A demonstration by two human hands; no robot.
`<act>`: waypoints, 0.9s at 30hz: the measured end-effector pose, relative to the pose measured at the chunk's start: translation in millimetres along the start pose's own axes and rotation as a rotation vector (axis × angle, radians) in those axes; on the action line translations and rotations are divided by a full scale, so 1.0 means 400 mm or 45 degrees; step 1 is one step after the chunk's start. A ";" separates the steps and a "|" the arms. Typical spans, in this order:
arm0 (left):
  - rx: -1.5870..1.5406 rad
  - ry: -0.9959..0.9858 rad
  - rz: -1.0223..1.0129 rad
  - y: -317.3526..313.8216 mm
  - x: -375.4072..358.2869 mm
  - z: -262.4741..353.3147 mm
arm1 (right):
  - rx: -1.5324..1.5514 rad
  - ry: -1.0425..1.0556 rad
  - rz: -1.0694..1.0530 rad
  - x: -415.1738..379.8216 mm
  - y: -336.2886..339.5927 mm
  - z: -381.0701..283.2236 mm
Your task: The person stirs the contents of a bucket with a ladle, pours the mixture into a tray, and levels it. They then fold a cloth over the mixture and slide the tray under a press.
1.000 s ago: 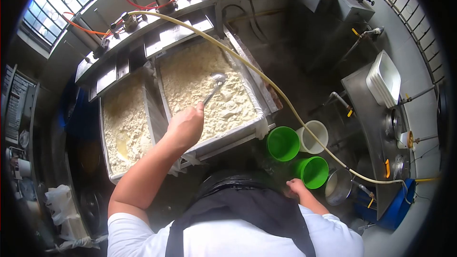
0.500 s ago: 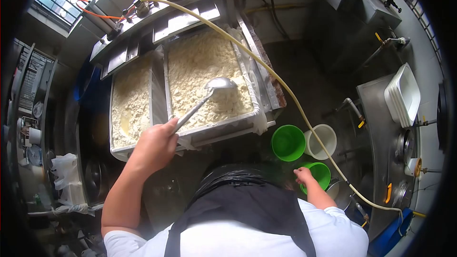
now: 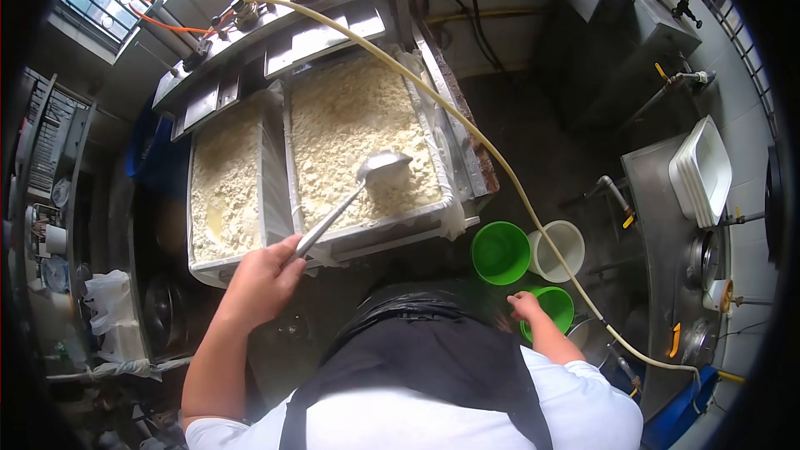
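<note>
My left hand [image 3: 260,282] is closed around the handle of a long metal ladle [image 3: 335,218]. The ladle's bowl rests on or just over the pale, crumbly curds in the larger tray [image 3: 423,215], close to its near right corner. A cloth lining shows along that tray's edges. My right hand [image 3: 525,307], its fingers curled, hangs low beside a green bucket [image 3: 557,310] and overlaps its left edge in view. Whether those fingers hold anything is hidden.
A narrower tray of curds [image 3: 218,200] lies to the left. Another green bucket [image 3: 500,253] and a white bucket [image 3: 560,252] stand at the right. A yellowish hose [image 3: 492,143] crosses above the tray and buckets. White trays [image 3: 702,173] lean on the steel counter [image 3: 646,200].
The ladle's bowl has shifted toward me within the larger tray. My left hand has drawn back and slightly left with the handle. My right hand has barely moved.
</note>
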State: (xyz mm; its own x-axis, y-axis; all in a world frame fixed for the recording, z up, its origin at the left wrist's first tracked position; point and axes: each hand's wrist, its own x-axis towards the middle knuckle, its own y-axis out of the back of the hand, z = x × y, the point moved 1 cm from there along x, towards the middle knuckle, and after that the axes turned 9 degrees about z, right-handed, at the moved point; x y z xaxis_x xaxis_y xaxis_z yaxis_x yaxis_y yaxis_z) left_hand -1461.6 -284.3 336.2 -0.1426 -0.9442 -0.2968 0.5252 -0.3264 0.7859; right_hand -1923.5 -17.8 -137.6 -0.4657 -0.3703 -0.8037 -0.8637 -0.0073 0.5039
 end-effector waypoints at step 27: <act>0.437 -0.365 0.312 -0.132 0.379 -0.213 | 0.166 0.378 0.193 -0.140 -0.120 -0.318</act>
State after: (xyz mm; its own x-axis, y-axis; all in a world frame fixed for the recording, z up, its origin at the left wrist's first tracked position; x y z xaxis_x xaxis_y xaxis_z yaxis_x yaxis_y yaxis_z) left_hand -1439.6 -406.7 203.7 -0.2997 -0.9531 0.0418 0.2731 -0.0437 0.9610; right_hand -1831.5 -115.1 -76.4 -0.5308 -0.6123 -0.5859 -0.8153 0.1801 0.5504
